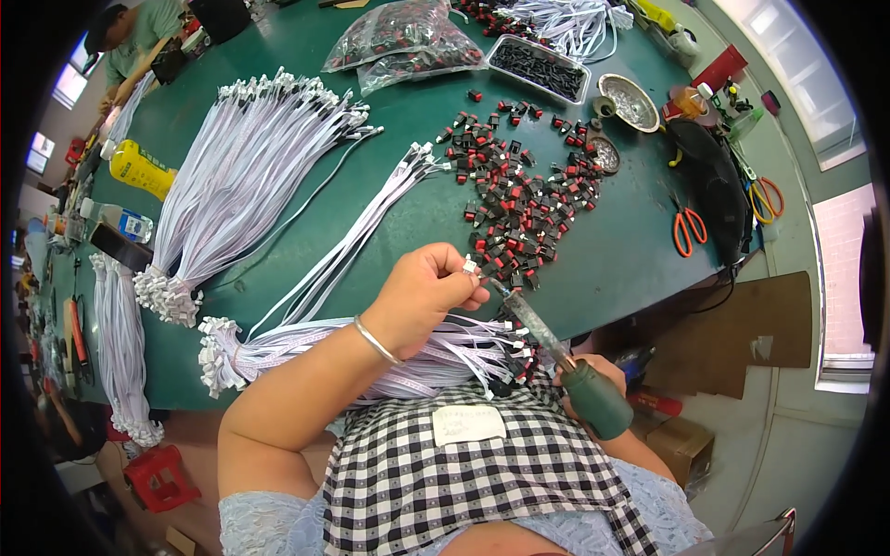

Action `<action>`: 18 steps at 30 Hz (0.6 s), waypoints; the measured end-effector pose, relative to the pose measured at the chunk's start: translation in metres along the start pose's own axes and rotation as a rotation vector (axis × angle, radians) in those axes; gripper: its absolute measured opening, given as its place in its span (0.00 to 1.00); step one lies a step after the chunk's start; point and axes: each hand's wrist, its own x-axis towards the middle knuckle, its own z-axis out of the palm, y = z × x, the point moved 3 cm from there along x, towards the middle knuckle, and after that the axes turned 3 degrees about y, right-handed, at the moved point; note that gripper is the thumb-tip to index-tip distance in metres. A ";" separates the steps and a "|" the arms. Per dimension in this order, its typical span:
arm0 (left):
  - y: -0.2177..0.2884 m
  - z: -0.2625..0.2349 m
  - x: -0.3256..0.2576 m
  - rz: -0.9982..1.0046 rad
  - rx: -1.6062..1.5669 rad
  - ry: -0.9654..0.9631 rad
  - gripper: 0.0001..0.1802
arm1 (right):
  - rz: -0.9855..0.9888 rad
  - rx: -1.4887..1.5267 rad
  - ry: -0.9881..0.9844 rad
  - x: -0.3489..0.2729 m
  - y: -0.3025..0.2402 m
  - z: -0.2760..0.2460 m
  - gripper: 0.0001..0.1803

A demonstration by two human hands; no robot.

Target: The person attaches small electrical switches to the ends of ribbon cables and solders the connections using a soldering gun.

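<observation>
Over the table (278, 195), my left hand (422, 296) pinched a connector (470, 267), my right hand (593, 371) gripped an iron (556, 352); many switches (519, 199) lay unwired.

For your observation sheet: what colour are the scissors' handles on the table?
Orange, on the scissors; head view.

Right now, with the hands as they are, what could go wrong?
The tool tip sits very close to the left hand fingers pinching the small white connector; a slip could hurt them. The wire bundle overhangs the table edge onto the lap and might slide off.
</observation>
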 end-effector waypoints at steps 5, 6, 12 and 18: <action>0.000 0.001 0.000 0.011 0.008 -0.001 0.02 | 0.075 -0.003 -0.028 -0.007 0.011 -0.005 0.13; 0.000 0.001 0.000 0.011 0.015 0.001 0.02 | 0.090 -0.008 -0.041 -0.008 0.013 -0.006 0.12; 0.000 0.002 0.000 0.024 0.029 0.001 0.03 | 0.108 -0.107 -0.065 -0.003 0.008 -0.001 0.11; 0.000 0.002 0.000 0.024 0.040 0.017 0.03 | -0.031 -0.308 -0.125 -0.011 0.015 -0.003 0.14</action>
